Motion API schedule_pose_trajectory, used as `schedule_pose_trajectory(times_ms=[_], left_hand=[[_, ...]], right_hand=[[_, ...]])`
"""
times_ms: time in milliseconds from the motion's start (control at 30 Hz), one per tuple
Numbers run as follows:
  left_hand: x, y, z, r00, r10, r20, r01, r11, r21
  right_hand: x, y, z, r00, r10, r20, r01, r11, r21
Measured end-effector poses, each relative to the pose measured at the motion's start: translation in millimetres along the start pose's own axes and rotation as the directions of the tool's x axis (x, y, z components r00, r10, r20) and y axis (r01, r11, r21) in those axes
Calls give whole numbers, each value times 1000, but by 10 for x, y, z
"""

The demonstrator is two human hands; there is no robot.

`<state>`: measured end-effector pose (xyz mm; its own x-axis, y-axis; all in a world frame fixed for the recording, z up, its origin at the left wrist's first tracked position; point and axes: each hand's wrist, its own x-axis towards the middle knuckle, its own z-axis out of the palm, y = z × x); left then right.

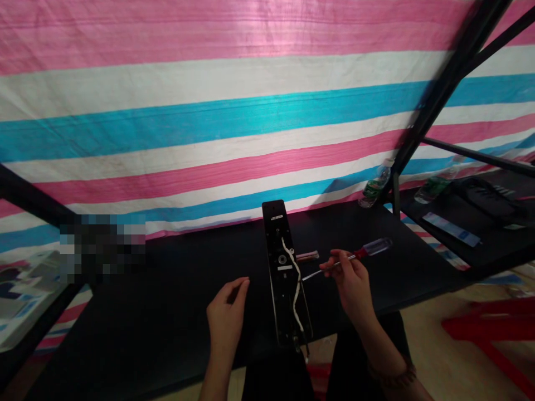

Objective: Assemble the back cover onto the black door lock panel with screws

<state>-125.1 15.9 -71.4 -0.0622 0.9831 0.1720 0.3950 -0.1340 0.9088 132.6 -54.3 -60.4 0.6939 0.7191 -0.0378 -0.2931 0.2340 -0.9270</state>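
Observation:
A long black panel (273, 301), looking like the back of an electronic door lock, lies lengthwise on the black table (167, 312). A white cable (297, 273) runs down over it, and its lower end hangs at the table's front edge. My right hand (349, 278) grips a screwdriver (375, 247) by its metal shaft, the clear and red handle pointing right. The shaft's tip is beside the panel's right edge; contact is unclear. Left of the panel, my left hand (228, 309) has thumb and fingers pinched together. Whatever may be between them is too small to make out.
A small pinkish packet (307, 256) lies right of the panel. A plastic bottle (376, 184) stands at the back right, near a black frame post (396, 195). Another table (493, 245) adjoins on the right. Red stools (493, 320) stand below, right. A striped sheet (251, 128) hangs behind.

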Motion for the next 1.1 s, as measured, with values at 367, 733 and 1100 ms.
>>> schedule_pose_trajectory(times_ms=[367, 733, 1100], left_hand=[[579, -380, 354, 922, 241, 304, -338, 883, 325], [648, -587, 31, 957, 201, 209, -278, 840, 466], [-201, -438, 40, 987, 158, 0, -152, 954, 257]], right_hand=[[695, 318, -638, 965, -177, 195, 235, 240, -942], [680, 323, 184, 820, -356, 448, 572, 477, -667], [932, 453, 1001, 596, -413, 688, 766, 550, -333]])
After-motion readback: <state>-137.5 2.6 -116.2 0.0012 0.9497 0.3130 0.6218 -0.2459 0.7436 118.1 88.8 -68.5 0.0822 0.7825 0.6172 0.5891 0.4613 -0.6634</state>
